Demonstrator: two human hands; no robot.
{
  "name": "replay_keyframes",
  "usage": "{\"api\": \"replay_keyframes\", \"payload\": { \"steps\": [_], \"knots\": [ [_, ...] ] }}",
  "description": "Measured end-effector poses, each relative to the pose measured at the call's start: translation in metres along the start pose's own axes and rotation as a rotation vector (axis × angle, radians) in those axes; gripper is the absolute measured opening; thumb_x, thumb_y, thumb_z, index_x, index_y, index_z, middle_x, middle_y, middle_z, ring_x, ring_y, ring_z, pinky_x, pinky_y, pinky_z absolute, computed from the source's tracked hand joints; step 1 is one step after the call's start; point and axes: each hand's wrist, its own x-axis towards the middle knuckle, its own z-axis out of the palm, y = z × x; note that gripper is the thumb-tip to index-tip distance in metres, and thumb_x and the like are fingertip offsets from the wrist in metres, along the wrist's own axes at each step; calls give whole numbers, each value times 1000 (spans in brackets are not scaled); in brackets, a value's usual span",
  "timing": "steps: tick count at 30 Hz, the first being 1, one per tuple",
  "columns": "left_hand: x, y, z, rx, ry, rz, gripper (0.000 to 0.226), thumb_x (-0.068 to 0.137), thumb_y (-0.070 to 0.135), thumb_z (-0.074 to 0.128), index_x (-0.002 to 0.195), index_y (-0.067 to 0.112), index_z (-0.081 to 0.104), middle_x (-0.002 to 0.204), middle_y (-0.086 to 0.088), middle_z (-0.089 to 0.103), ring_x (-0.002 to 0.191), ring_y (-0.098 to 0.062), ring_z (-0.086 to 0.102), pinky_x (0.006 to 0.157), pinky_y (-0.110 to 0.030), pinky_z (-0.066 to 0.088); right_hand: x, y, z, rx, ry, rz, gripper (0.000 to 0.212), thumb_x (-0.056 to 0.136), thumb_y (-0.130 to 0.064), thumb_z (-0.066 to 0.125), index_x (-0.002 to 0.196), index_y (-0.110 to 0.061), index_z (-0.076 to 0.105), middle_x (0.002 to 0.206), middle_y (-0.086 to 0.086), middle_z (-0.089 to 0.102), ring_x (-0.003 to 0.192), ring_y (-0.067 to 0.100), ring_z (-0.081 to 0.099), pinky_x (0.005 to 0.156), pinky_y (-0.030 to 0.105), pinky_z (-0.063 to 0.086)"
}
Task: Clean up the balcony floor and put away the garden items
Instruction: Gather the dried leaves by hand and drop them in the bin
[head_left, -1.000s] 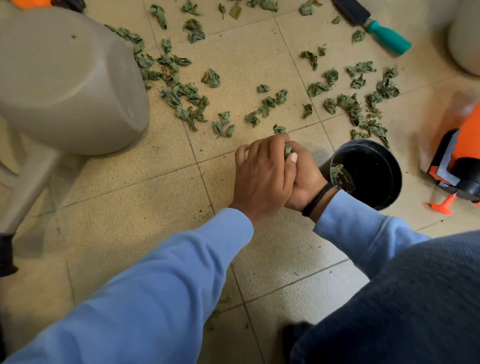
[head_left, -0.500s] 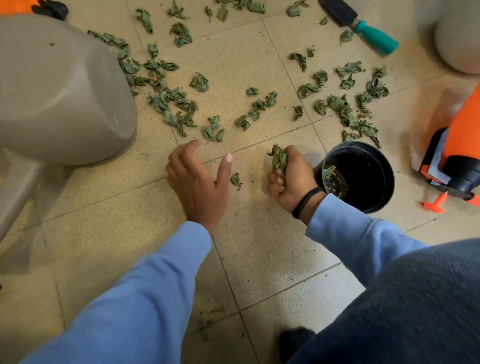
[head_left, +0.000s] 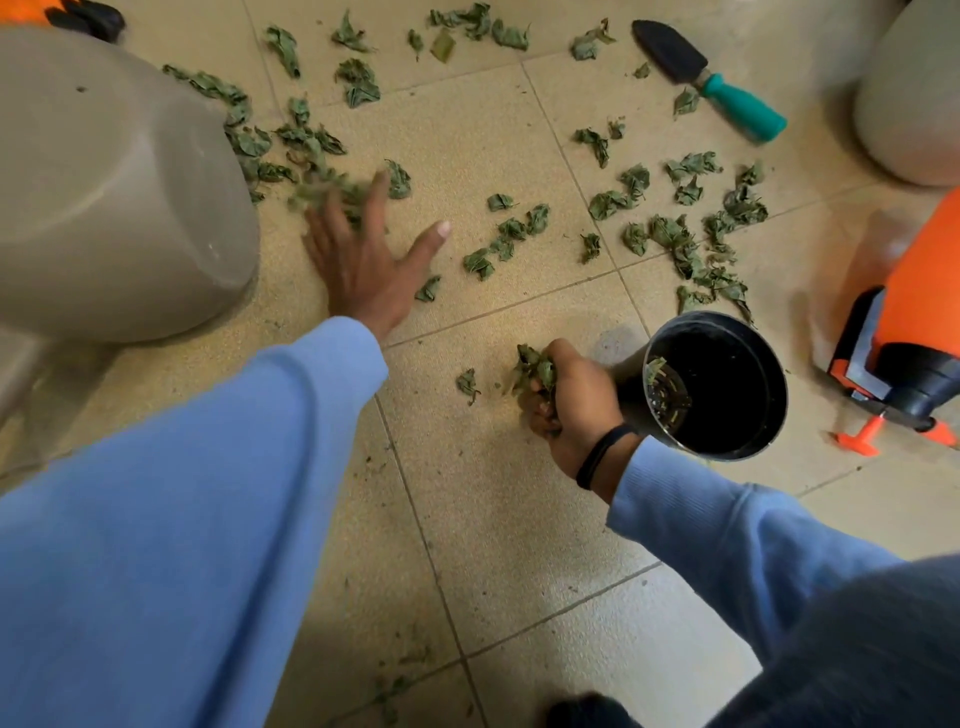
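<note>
Leaf-gathering step: left hand (head_left: 363, 260), grip wide, is lying flat on scattered dry green leaves (head_left: 675, 244) across the beige tiled floor (head_left: 493, 519), right hand (head_left: 566, 395) is gripping a leaf bunch (head_left: 535, 369) beside the round black plastic pot (head_left: 717, 384), probably emptying there next.

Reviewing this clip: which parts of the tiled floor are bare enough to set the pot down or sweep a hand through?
Mostly bare: tiles between the left sleeve and right sleeve, below the black pot, save small crumbs. Crowded: leaves between pot and trowel, and around the left hand beside the grey planter.
</note>
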Motion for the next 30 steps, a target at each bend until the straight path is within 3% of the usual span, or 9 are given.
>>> {"api": "replay_keyframes", "payload": {
  "steps": [4, 8, 10, 12, 15, 18, 22, 28, 30],
  "knots": [
    [-9, 0, 1, -8, -201, 304, 82, 86, 79, 41, 152, 30, 40, 162, -8, 27, 150, -33, 22, 121, -58, 23, 5, 0, 0, -26, 40, -48, 22, 91, -21, 48, 70, -18, 42, 60, 4, 41, 37, 11, 32, 36, 19, 21],
    [-57, 0, 6, 137, -410, 616, 95, 79, 87, 45, 158, 38, 25, 168, -4, 13, 154, -31, 11, 123, -59, 12, 2, -2, 0, -52, 58, -108, 28, 93, -19, 44, 65, -18, 42, 57, 4, 41, 39, 13, 30, 41, 20, 21],
    [-78, -1, 12, 319, -432, 772, 103, 75, 95, 40, 159, 40, 19, 170, -5, 8, 155, -31, 7, 124, -58, 10, 0, -1, -2, -41, 75, -109, 28, 93, -20, 43, 65, -19, 42, 55, 2, 40, 40, 14, 29, 42, 21, 21],
    [-87, -5, 16, 410, -383, 863, 96, 79, 93, 36, 157, 37, 29, 166, -8, 20, 152, -34, 18, 123, -55, 19, 0, -1, -2, -30, 101, -97, 28, 94, -21, 43, 67, -18, 44, 53, 1, 41, 40, 14, 30, 42, 21, 22],
    [-84, -2, 20, 364, -232, 884, 64, 94, 71, 44, 138, 26, 54, 140, -10, 48, 127, -32, 44, 99, -47, 41, 1, -1, 1, -23, 122, -83, 23, 94, -22, 43, 71, -16, 47, 53, 1, 40, 39, 14, 31, 41, 19, 22],
    [-71, 6, 31, 330, -145, 915, 37, 99, 51, 52, 110, 16, 60, 110, -8, 54, 97, -28, 49, 78, -41, 44, 4, -2, 4, -19, 135, -86, 26, 92, -21, 44, 66, -16, 46, 53, 2, 41, 38, 14, 31, 41, 19, 23],
    [-50, 18, 38, 287, -67, 905, 26, 98, 35, 56, 94, 9, 58, 86, -9, 58, 71, -27, 53, 53, -35, 43, 5, -3, 6, -10, 101, -53, 33, 93, -24, 43, 63, -15, 52, 53, 1, 42, 38, 13, 31, 38, 18, 23],
    [-34, 36, 37, 164, -39, 621, 22, 95, 28, 57, 85, 8, 58, 61, -2, 53, 49, -27, 51, 50, -25, 34, 8, -12, 12, 73, 25, 12, 31, 95, -25, 42, 67, -13, 50, 56, 2, 42, 38, 12, 29, 37, 18, 19],
    [-29, 44, 28, -29, -109, 408, 16, 93, 22, 61, 83, 11, 57, 61, 5, 50, 50, -12, 49, 49, -21, 32, 5, -15, 16, 113, 4, 23, 34, 97, -25, 42, 66, -13, 49, 58, 3, 44, 39, 12, 29, 38, 17, 18]
  ]
}}
